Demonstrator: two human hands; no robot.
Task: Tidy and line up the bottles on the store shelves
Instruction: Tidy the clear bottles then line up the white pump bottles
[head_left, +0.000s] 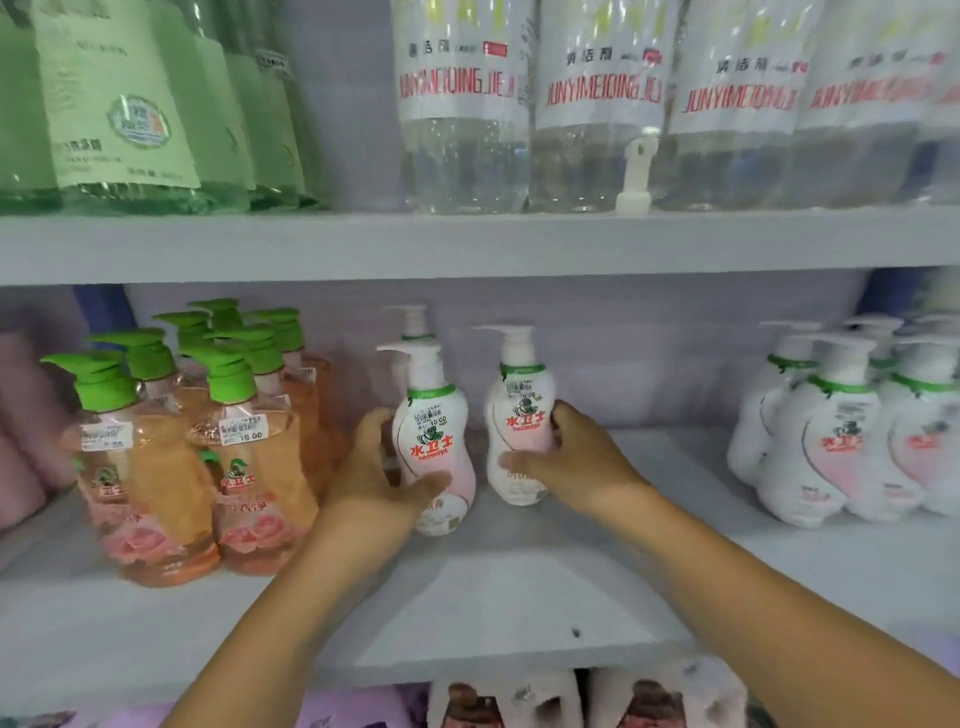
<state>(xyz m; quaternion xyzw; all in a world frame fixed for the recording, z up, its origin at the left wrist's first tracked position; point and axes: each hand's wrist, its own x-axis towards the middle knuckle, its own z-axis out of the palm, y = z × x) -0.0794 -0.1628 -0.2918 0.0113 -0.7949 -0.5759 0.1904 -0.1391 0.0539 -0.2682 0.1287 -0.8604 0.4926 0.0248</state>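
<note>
Hands (524, 457) grip two white, pink-labelled pump bottles (478, 431).

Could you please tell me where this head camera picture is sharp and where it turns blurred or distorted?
Head view: sharpest on the white pump bottles the hands hold; clear bottles above smear toward the right; the shelf edge bows slightly, wide-angle.

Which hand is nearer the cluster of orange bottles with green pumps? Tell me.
Left. The left hand grips a white pump bottle right beside the orange bottles; the right hand grips another white bottle farther to the right.
</note>
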